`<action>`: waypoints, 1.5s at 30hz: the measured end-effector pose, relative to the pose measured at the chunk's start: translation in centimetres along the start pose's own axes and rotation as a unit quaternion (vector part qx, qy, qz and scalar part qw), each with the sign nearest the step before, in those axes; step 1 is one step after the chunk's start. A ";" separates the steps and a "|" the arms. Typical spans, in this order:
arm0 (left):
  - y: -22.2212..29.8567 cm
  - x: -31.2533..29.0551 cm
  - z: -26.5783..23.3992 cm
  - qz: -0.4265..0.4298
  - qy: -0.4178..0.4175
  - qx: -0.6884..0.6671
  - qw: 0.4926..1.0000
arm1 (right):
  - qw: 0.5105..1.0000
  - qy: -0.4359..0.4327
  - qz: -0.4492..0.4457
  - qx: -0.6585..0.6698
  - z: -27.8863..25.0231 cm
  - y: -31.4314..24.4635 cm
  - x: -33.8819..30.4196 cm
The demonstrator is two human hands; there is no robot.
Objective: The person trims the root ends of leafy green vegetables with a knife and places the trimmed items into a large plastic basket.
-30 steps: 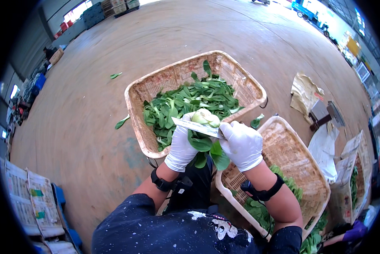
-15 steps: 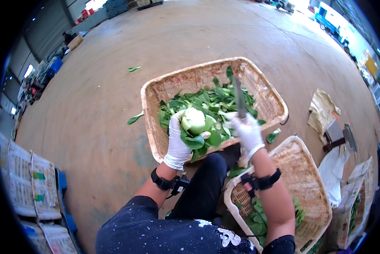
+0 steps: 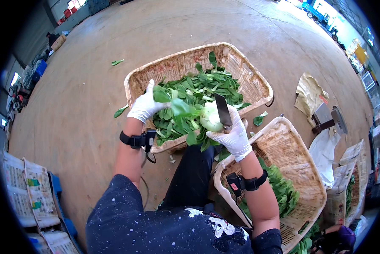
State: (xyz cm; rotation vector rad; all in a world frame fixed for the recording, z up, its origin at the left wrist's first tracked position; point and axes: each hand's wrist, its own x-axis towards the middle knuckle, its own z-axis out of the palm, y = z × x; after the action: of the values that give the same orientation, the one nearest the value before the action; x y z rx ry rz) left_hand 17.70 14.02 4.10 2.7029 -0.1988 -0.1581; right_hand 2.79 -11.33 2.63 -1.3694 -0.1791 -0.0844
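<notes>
My right hand [image 3: 235, 137], in a white glove, is closed around a knife [image 3: 223, 110] whose broad blade points up and away. Against the blade and my right thumb rests a pale green bok choy head [image 3: 211, 117], its leaves toward the left. My left hand [image 3: 146, 103], also gloved, is to the left with its thumb raised and apart from the fingers. A motion-blurred green leaf [image 3: 182, 108] lies between its fingertips and the head. Below both hands, a large basket [image 3: 135, 80] holds a heap of loose bok choy leaves [image 3: 187, 91].
A second basket [image 3: 283, 135] with leafy greens [image 3: 283, 188] stands near right. Beyond it lie brown paper [image 3: 308, 91] and a white sheet [image 3: 324, 156]. Stacked crates [image 3: 39, 190] stand at the left. Stray leaves [image 3: 118, 62] lie on the floor; part of another person [image 3: 340, 239] shows lower right.
My left hand has come off the bok choy head and moved left and up. My right hand has come left and down with the knife, now against the head. The view has shifted.
</notes>
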 end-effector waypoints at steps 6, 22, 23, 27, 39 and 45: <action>4.9 -5.7 0.8 0.375 -0.066 -0.294 0.877 | 0.997 -0.042 -0.038 -0.061 -1.1 0.1 -0.4; 5.5 -3.6 2.0 0.129 0.141 -0.176 0.966 | 0.988 0.151 0.009 -0.012 -2.3 3.2 -1.2; 5.2 -2.7 1.1 0.077 0.238 0.017 0.968 | 0.985 0.165 0.033 0.022 -2.4 3.2 -1.2; 5.1 -3.2 2.3 0.232 0.039 -0.180 0.955 | 0.993 0.104 0.047 0.030 -1.5 2.2 -1.2; 6.5 -9.3 6.2 0.246 0.093 -0.352 0.898 | 0.716 0.076 -0.290 -0.631 0.2 -2.5 -1.8; 7.1 -9.9 6.1 0.314 0.201 -0.278 0.885 | 0.666 0.053 -0.323 -0.670 0.8 -2.0 -1.2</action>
State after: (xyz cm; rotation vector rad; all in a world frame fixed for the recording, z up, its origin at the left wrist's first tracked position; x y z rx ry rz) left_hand 6.30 6.81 2.40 1.9216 -0.7543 0.4657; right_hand 1.26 -11.02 4.47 -2.7128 -0.5742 -1.0865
